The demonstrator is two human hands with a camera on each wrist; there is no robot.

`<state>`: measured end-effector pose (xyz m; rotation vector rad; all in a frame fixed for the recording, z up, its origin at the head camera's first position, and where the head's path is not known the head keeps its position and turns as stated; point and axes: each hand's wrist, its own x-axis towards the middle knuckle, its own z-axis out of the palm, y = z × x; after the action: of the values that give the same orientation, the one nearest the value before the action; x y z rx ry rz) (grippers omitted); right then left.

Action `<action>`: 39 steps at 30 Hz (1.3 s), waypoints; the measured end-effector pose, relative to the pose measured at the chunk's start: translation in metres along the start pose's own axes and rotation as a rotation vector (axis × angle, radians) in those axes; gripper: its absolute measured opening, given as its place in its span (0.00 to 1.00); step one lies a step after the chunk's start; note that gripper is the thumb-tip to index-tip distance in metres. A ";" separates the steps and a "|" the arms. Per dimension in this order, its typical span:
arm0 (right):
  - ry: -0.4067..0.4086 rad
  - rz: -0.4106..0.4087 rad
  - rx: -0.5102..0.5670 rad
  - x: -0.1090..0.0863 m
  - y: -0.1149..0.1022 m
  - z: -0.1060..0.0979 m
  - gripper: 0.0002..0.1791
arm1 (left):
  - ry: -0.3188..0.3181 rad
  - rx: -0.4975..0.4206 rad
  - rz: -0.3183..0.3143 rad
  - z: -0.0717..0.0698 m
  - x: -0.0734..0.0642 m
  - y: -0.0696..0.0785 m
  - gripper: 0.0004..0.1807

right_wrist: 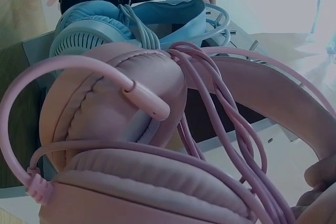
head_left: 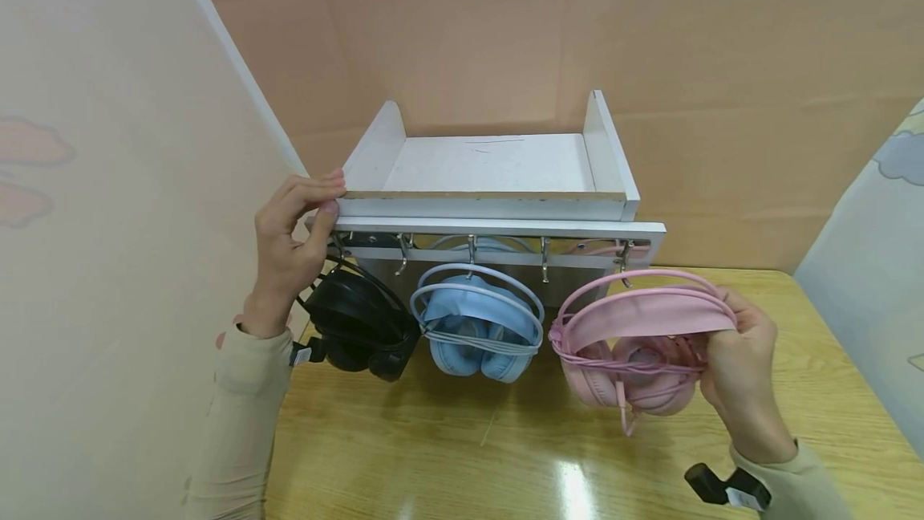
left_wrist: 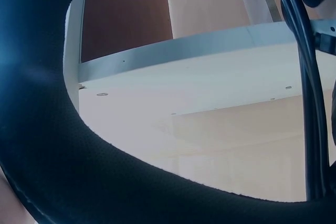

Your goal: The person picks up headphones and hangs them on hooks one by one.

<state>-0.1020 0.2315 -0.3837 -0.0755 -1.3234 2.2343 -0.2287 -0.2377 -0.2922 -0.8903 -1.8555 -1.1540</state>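
A white wooden hook rack (head_left: 433, 208) with a shelf top stands in the head view. At its left corner my left hand (head_left: 292, 239) holds on, fingers over the top and thumb at the front. Pink headphones (head_left: 650, 315) with a bundled cord and mic boom are gripped by my right hand (head_left: 743, 367) at the right side of the headband. Their outer band overlaps the rightmost hook (head_left: 624, 253). Blue headphones (head_left: 480, 299) hang at the middle hook. Black headphones (head_left: 361, 319) hang below my left hand; their dark band (left_wrist: 47, 103) fills much of the left wrist view.
Between the blue and pink headphones is a bare metal hook (head_left: 545, 259), and another hook (head_left: 403, 253) lies left of the blue pair. The rack stands on a wood-grain table (head_left: 447, 456). Pale panels (head_left: 130, 183) flank it, with a brown backdrop (head_left: 505, 30) behind.
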 end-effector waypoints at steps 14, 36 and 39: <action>0.043 0.020 -0.029 -0.002 0.006 0.008 0.23 | 0.004 0.001 0.001 0.000 -0.001 -0.001 0.12; 0.091 0.037 -0.023 -0.008 0.007 0.013 0.22 | 0.008 -0.001 -0.010 0.001 -0.001 -0.001 0.12; 0.068 0.039 -0.042 -0.008 0.008 0.012 0.22 | 0.011 -0.008 -0.010 0.001 -0.001 -0.001 0.12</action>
<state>-0.1021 0.2149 -0.3864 -0.1920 -1.3435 2.2158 -0.2292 -0.2375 -0.2935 -0.8780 -1.8492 -1.1711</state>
